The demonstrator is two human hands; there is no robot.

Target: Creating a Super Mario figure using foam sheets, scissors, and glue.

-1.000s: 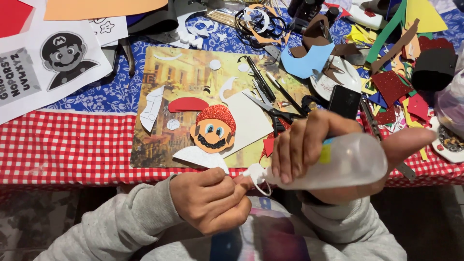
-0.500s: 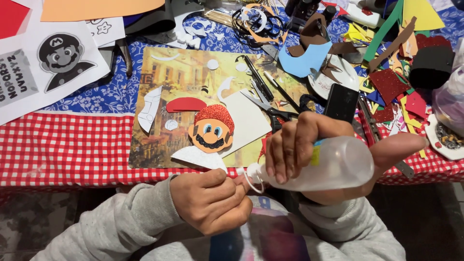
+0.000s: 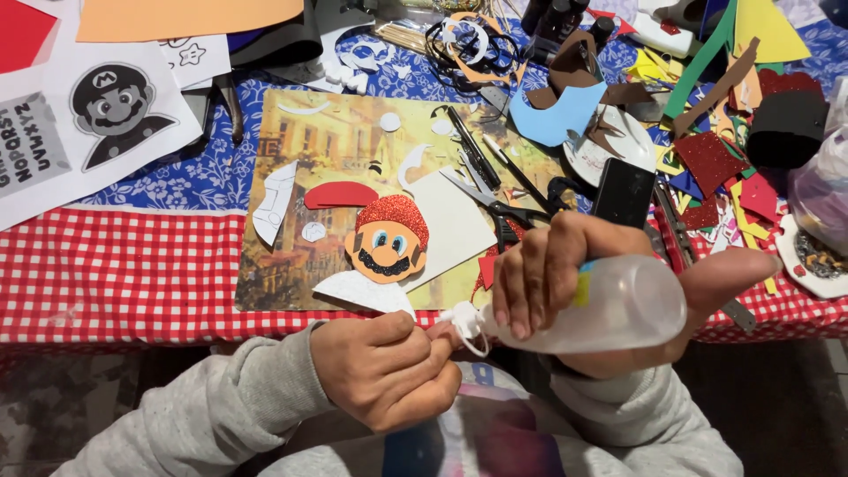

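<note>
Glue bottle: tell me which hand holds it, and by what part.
The right hand grips the glue bottle around its body; the left hand pinches something small at its nozzle.

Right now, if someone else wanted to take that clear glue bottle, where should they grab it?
Probably around its wide clear body, coming from the far rounded end. The glue bottle lies nearly level, its white nozzle pointing at the left hand. The right hand already wraps the nozzle half, so the bare rounded base is the free part.
</note>
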